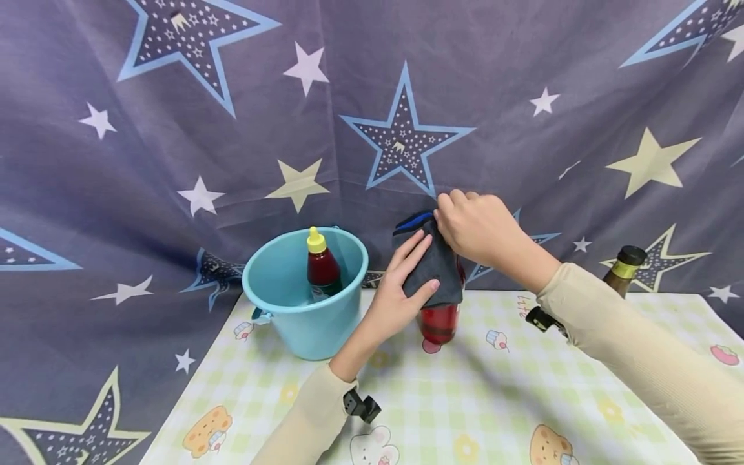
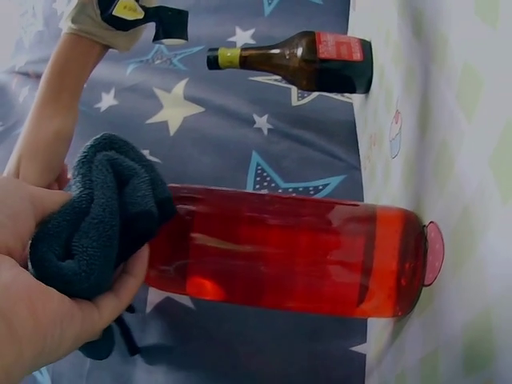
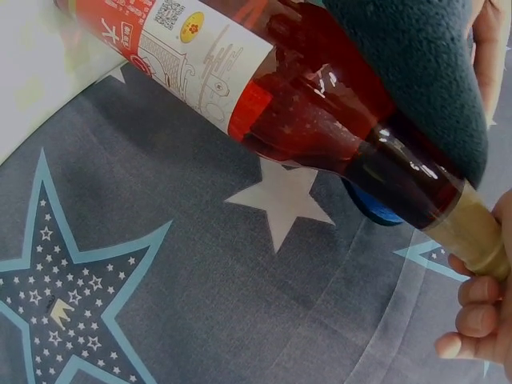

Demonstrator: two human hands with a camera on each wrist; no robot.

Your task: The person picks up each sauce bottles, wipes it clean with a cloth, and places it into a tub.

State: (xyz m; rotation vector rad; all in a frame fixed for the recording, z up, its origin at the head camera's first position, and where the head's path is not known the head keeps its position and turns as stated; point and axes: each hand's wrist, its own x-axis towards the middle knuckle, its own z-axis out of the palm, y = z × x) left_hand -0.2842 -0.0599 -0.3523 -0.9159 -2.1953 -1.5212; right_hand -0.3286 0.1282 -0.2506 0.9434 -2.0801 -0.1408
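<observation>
A glass bottle of red liquid (image 1: 440, 326) stands roughly upright near the back of the table, its base at or just above the tablecloth. My right hand (image 1: 479, 226) grips its neck; the right wrist view shows fingers curled round the gold neck band (image 3: 472, 232). With my left hand (image 1: 401, 290) I hold a folded dark grey-blue cloth (image 1: 433, 265) against the bottle's upper side. In the left wrist view the fluffy cloth (image 2: 100, 216) sits between thumb and fingers. A white and red label (image 3: 204, 64) covers part of the glass. The bottle's top is hidden in my right hand.
To the left, a light blue bucket (image 1: 343, 323) holds a sauce bottle with a yellow cap (image 1: 316, 242). Behind my right forearm stands a dark bottle (image 1: 624, 268) with a black cap. A star-patterned curtain (image 1: 360, 51) hangs behind the checked tablecloth (image 1: 418, 400).
</observation>
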